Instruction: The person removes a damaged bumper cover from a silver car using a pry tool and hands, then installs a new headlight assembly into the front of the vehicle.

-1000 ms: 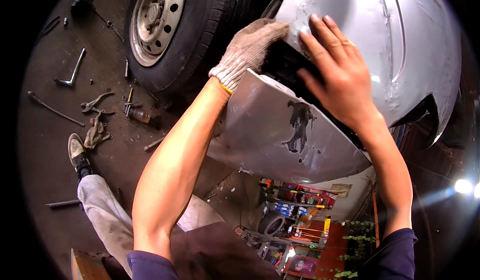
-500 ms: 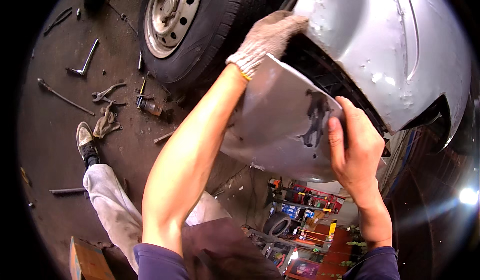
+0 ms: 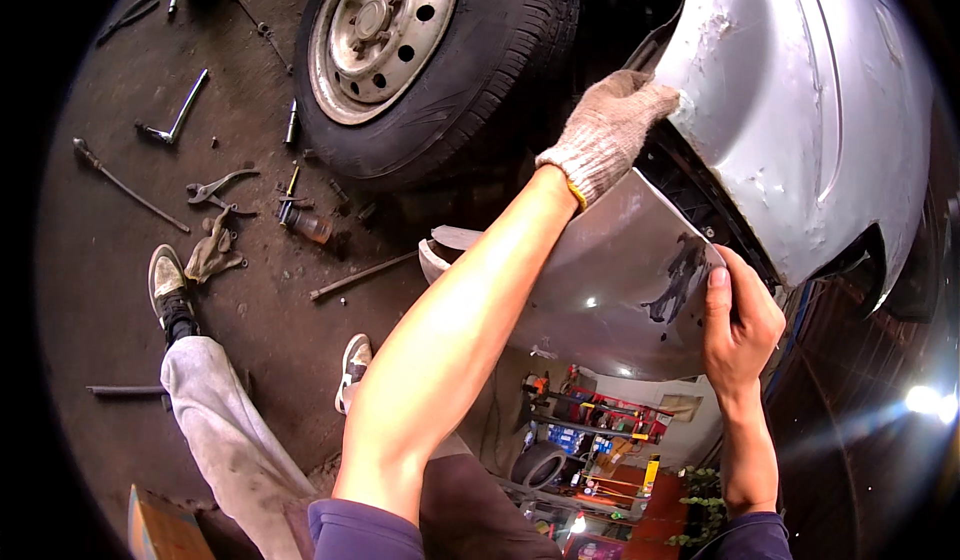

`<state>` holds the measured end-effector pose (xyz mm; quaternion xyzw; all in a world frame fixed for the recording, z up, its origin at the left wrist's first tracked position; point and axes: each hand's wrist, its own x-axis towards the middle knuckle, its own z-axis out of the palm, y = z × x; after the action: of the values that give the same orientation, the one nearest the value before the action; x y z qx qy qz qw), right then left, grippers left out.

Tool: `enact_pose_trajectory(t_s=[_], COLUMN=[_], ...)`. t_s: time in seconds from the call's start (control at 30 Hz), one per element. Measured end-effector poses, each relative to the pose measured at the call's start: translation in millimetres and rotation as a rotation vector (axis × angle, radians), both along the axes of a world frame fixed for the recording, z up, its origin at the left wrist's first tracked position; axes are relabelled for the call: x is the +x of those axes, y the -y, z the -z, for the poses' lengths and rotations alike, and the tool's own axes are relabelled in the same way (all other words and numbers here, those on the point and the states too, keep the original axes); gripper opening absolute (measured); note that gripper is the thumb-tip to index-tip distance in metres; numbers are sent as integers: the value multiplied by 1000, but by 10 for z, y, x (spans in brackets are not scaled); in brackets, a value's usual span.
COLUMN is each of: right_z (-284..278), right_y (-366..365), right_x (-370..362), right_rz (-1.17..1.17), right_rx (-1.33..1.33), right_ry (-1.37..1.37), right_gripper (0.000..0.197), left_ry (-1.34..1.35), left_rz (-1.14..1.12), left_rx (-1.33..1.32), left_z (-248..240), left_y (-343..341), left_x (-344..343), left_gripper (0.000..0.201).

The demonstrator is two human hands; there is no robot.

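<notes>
My left hand [image 3: 612, 125], in a knitted beige work glove, is closed at the wheel-arch edge of a silver car body panel [image 3: 765, 110]; its fingertips are hidden. With a bare right hand [image 3: 742, 315] I pinch the edge of a loose grey bumper cover [image 3: 600, 280], thumb on its outer face. Dark bare patches and scuffs mark the cover near my thumb. It hangs below the car body, with a dark gap [image 3: 715, 205] between the two. My left forearm crosses in front of part of the cover.
Left of the car body stands a wheel [image 3: 430, 70] with a steel rim. Pliers [image 3: 215, 190], a socket wrench [image 3: 180, 110], a glove [image 3: 215, 250] and a metal bar [image 3: 362, 276] lie on the dirty floor. A shelf of supplies [image 3: 600, 420] stands beyond the cover.
The car, cover and both hands sit farther right and lower in view. Both hands keep their holds. My second shoe and a curved end of the cover have come into sight.
</notes>
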<state>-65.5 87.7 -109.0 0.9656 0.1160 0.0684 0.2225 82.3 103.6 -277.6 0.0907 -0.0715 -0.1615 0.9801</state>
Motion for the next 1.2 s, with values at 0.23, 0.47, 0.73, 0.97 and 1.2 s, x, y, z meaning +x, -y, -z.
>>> enact_pose_trajectory(t_s=[0.23, 0.47, 0.73, 0.97, 1.2], right_z=[16, 77, 214, 426, 499], right_y=[33, 75, 46, 138, 121], right_x=[-10, -13, -33, -21, 106], right_rz=[-19, -74, 27, 53, 90], right_rx=[12, -16, 6, 49, -60], right_ry=[33, 82, 174, 100, 60], right_gripper=[16, 23, 25, 29, 29], left_ry=[31, 46, 323, 346, -24], left_rz=[92, 200, 655, 111, 162], left_rx=[165, 49, -206, 1035, 1036], left_z=[-7, 1, 567, 449, 207], left_y=[-177, -233, -354, -696, -1604], left_x=[-37, -12, 226, 121, -573], left_gripper=[46, 39, 46, 33, 29])
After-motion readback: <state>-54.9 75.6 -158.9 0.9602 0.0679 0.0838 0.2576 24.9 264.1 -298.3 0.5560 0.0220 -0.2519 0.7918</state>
